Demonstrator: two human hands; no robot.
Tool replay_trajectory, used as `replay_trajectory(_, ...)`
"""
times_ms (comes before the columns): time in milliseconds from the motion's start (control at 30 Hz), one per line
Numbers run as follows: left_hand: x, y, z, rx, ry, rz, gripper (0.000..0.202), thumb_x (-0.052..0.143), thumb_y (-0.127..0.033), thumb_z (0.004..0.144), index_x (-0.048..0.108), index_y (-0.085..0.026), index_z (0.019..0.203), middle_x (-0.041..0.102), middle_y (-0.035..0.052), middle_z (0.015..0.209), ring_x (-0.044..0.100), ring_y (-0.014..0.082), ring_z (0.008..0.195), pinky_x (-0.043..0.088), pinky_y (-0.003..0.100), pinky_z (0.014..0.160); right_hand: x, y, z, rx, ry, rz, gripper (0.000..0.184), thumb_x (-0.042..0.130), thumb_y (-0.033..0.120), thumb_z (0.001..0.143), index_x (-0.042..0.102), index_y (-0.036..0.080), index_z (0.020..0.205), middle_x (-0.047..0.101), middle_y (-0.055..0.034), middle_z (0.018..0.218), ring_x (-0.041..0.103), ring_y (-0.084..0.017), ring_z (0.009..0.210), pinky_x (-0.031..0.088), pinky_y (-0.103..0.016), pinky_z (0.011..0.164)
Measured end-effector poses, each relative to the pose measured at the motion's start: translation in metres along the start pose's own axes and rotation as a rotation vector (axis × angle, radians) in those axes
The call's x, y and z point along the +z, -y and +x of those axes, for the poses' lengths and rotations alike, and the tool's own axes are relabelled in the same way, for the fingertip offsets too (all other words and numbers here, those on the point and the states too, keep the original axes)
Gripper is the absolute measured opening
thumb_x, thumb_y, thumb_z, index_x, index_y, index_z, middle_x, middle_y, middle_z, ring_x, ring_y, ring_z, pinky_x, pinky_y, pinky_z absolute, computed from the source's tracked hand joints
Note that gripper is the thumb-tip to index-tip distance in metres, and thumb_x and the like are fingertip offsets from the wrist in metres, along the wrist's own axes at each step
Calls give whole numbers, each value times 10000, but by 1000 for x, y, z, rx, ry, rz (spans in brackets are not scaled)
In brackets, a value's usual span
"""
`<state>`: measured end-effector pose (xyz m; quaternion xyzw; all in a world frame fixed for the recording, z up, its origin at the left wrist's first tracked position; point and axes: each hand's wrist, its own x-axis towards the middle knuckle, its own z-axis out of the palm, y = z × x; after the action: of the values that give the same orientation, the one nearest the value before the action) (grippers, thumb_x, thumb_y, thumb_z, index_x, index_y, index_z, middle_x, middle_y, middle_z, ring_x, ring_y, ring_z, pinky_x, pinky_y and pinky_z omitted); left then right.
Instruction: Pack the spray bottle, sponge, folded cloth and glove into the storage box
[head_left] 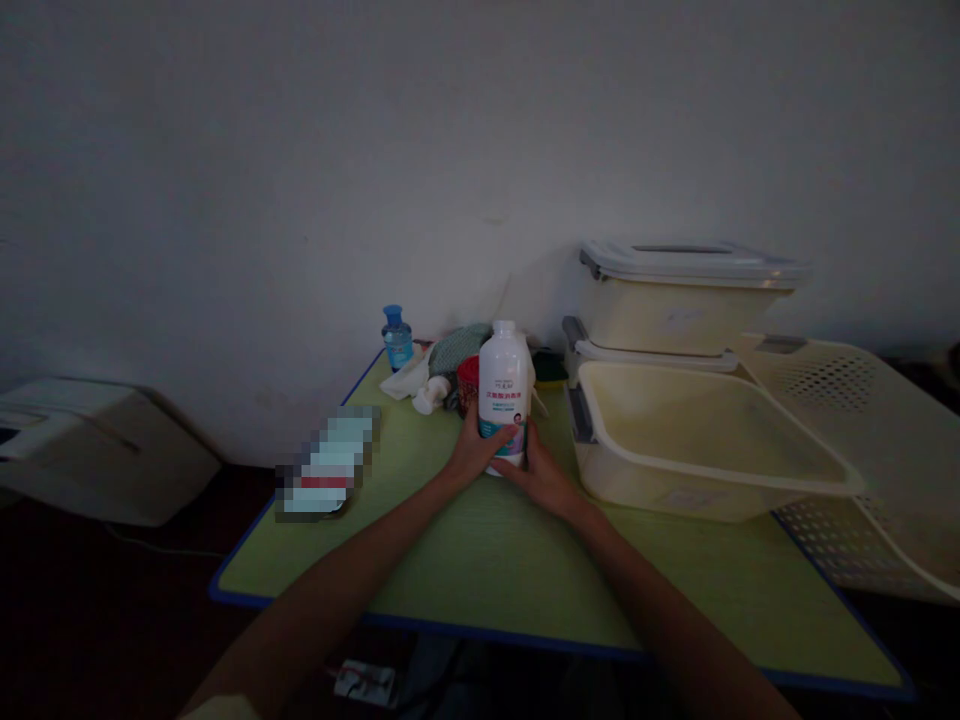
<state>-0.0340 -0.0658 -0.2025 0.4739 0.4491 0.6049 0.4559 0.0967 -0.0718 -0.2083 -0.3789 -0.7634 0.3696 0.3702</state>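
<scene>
A white disinfectant bottle (503, 365) with red lettering and a teal label stands upright in front of me, its neck looking bare of a cap. My left hand (480, 442) is closed around its lower left side, thumb across the label. From the other side my right hand (534, 470) grips it near the base, its thumb pointing inward. Most fingers of both hands are hidden behind the bottle. Just behind it are a red patterned roll (468, 380), a grey-green cloth (459, 350) and a small white object (431, 395) that I cannot make out.
A clear blue bottle (397, 340) stands at the table's back left corner. A blurred-out phone-like object (330, 465) lies left. On the right are an open cream bin (720, 495), a lidded box (682, 310) and a perforated basket (900, 430). The green table (480, 580) has a blue edge.
</scene>
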Motion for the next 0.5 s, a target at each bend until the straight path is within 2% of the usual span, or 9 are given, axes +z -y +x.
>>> replay_trajectory(267, 2, -2, 1, 3, -7, -13, 487, 723, -267, 580, 512, -160, 1006, 641, 58, 958, 607, 192, 870, 496, 319, 769, -1, -1, 1, -10, 15, 9, 714, 556, 475, 759, 229, 181, 1321, 445, -133, 1301, 483, -261, 1152, 395, -445, 969)
replay_trajectory(500, -2, 0, 4, 17, -17, -4, 579, 769, -254, 508, 467, -170, 994, 619, 39, 927, 592, 185, 847, 496, 305, 731, -4, 4, -1, -15, 53, -31, 705, 551, 451, 770, 211, 189, 1329, 457, -137, 1292, 483, -269, 1151, 389, -466, 966)
